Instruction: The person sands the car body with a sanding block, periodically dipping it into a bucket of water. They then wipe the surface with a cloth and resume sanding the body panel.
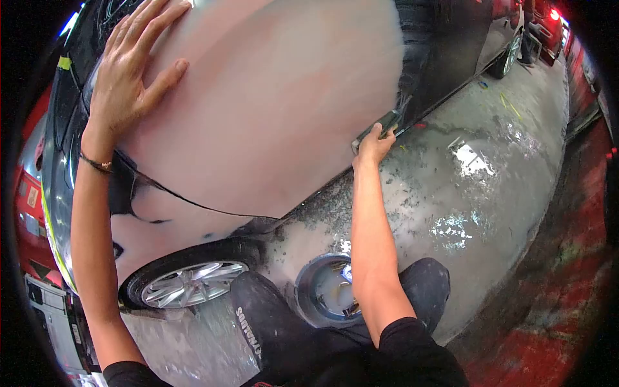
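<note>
My left hand (132, 77) lies on the upper part of a car's side panel (271, 97), with its fingers stretched out and the thumb apart. The panel is covered in a smooth, pale pinkish coat that ends at dark paint on the right. Lower down, my right hand (374, 147) is closed around a dark sanding block (389, 120). The block rests against the panel near its bottom edge, beside the dark paint. Its working face is turned away from me and hidden.
A dark bucket (302, 284) holding cloudy water stands between my knees. To its left is the car's wheel (193, 284) with silver spokes. The concrete floor (445, 200) is wet, with dark grit along the sill. Another vehicle (548, 32) shows a red light far back.
</note>
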The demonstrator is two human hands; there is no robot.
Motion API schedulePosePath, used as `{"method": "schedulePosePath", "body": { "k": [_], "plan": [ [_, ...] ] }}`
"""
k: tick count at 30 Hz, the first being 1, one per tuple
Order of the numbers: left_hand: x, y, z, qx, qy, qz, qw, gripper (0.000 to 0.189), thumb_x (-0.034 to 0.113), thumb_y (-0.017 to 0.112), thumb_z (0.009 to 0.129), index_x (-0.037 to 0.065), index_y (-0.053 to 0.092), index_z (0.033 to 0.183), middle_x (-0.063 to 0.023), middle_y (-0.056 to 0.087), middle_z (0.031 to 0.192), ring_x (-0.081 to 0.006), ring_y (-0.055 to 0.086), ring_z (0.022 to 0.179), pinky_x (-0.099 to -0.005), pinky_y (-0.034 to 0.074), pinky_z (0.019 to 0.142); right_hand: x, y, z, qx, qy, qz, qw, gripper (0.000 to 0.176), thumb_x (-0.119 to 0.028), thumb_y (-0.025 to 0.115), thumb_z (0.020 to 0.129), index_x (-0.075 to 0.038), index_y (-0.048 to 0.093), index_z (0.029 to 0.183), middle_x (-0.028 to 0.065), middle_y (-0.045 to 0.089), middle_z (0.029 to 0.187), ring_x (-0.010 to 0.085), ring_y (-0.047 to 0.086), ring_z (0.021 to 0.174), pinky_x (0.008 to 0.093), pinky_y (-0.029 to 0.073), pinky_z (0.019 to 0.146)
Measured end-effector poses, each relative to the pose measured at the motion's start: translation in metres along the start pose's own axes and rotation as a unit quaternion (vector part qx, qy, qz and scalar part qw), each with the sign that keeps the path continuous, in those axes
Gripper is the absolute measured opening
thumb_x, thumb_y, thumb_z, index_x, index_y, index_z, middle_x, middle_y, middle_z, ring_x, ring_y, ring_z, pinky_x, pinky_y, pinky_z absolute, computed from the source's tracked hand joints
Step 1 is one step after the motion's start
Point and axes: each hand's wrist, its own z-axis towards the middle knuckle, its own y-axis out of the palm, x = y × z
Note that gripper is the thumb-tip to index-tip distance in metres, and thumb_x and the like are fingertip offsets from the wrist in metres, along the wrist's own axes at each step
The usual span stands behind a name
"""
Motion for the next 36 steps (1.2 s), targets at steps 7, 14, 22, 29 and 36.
{"method": "schedulePosePath", "body": {
  "k": [7,14,22,29,36],
  "plan": [
    [0.000,-0.001,-0.002,-0.003,-0.005,0.010,1.000,0.068,0.048,0.064,0.104,0.019,0.052,0.165,-0.0113,0.042,0.176,-0.0350,0.037,0.163,-0.0528,0.028,0.134,0.004,0.029,-0.187,-0.062,-0.194,-0.070,0.977,0.056,-0.026,0.064,0.111,0.004,0.041,0.152,0.0284,0.052,0.150,0.0393,0.050,0.144,0.0512,0.036,0.123],
    [0.001,-0.001,0.004,-0.027,-0.017,-0.018,0.999,0.068,0.046,0.065,0.102,0.019,0.055,0.163,-0.0125,0.044,0.175,-0.0353,0.039,0.163,-0.0516,0.029,0.134,0.072,-0.018,0.023,0.026,-0.137,-0.146,0.979,0.048,-0.024,0.063,0.111,0.004,0.043,0.145,0.0249,0.055,0.142,0.0358,0.058,0.129,0.0486,0.045,0.117],
    [-0.006,0.003,-0.003,-0.009,-0.003,-0.012,1.000,0.067,0.045,0.067,0.102,0.020,0.055,0.163,-0.0120,0.046,0.173,-0.0349,0.041,0.162,-0.0524,0.031,0.133,0.086,0.000,-0.167,-0.037,-0.217,-0.144,0.965,0.062,-0.017,0.064,0.108,0.008,0.037,0.158,0.0311,0.049,0.152,0.0458,0.048,0.144,0.0565,0.033,0.125],
    [-0.011,0.003,0.004,-0.037,0.018,-0.002,0.999,0.067,0.046,0.067,0.103,0.018,0.055,0.163,-0.0140,0.045,0.174,-0.0364,0.041,0.161,-0.0521,0.032,0.132,0.076,-0.038,0.041,0.038,-0.193,-0.183,0.963,0.054,-0.022,0.067,0.109,0.006,0.046,0.148,0.0295,0.054,0.144,0.0429,0.054,0.137,0.0518,0.041,0.118],
    [-0.011,0.006,0.004,-0.054,0.022,0.001,0.998,0.067,0.044,0.064,0.105,0.014,0.053,0.165,-0.0170,0.042,0.175,-0.0361,0.038,0.163,-0.0533,0.030,0.134,0.108,-0.042,-0.049,0.017,-0.259,-0.199,0.945,0.057,-0.019,0.061,0.111,0.006,0.046,0.160,0.0337,0.047,0.154,0.0487,0.043,0.148,0.0614,0.031,0.125]
  ]
}}
